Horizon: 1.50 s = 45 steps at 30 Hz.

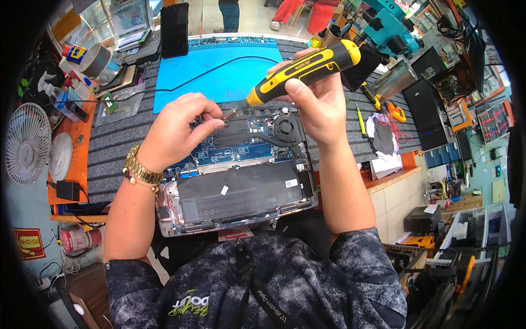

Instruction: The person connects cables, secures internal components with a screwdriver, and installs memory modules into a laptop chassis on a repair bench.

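The laptop (171,202) lies coverless, battery (241,193) and two-o'clock fan (285,129) still fitted, right hand (324,107) gripping a power screwdriver (301,72), left hand (187,119) pinching at its bit (230,114).

Yellow-black screwdriver (302,72) tilts over 1 opened laptop (238,178).

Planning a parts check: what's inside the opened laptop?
A black battery, blue circuit board and cooling fan show. The left hand covers part of the interior; anything beneath the battery is hidden.

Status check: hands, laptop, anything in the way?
Right hand gripping yellow-black tool. Left hand near its tip, grip unclear. Laptop open, internals exposed. Black cable crosses blue mat beyond.
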### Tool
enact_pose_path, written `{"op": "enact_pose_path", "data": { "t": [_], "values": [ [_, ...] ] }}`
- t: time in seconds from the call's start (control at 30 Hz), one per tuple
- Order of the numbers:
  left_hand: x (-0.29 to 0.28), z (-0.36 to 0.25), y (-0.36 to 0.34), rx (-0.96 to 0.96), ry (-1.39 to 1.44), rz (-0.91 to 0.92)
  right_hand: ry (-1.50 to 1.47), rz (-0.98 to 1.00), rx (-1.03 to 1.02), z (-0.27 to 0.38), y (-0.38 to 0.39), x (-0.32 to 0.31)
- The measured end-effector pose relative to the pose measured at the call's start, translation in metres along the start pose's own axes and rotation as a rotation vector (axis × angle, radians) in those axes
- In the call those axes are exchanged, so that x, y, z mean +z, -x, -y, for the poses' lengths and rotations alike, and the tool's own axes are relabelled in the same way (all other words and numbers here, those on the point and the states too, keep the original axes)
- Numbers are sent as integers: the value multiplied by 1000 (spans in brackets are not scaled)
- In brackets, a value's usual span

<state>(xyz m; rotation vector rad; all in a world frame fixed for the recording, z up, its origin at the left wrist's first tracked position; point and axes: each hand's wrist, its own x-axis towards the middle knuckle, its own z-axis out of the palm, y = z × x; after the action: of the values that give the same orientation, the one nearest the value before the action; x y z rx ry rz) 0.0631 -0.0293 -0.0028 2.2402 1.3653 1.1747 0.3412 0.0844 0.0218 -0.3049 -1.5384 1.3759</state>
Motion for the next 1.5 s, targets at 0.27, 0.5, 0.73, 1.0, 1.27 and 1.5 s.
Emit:
{"op": "enact_pose_path", "data": {
  "t": [0.27, 0.5, 0.73, 1.0, 1.27, 1.5],
  "values": [
    [-15, 10, 1, -61, -136, -90, 121, 26, -195, 86, 23, -58],
    [-8, 17, 4, -23, -158, -68, 343, 6, 26, 114, 70, -54],
    [-11, 16, 3, -59, -153, -65, 339, 38, 134, 102, 78, -47],
    [-12, 18, 4, -25, -180, -69, 355, 33, 172, 93, 79, -40],
    [-10, 19, 5, -43, -163, -79, 409, 67, 149, 93, 79, -41],
    [-10, 20, 5, -31, -164, -72, 397, 72, 165, 90, 79, -41]
  ]
}}
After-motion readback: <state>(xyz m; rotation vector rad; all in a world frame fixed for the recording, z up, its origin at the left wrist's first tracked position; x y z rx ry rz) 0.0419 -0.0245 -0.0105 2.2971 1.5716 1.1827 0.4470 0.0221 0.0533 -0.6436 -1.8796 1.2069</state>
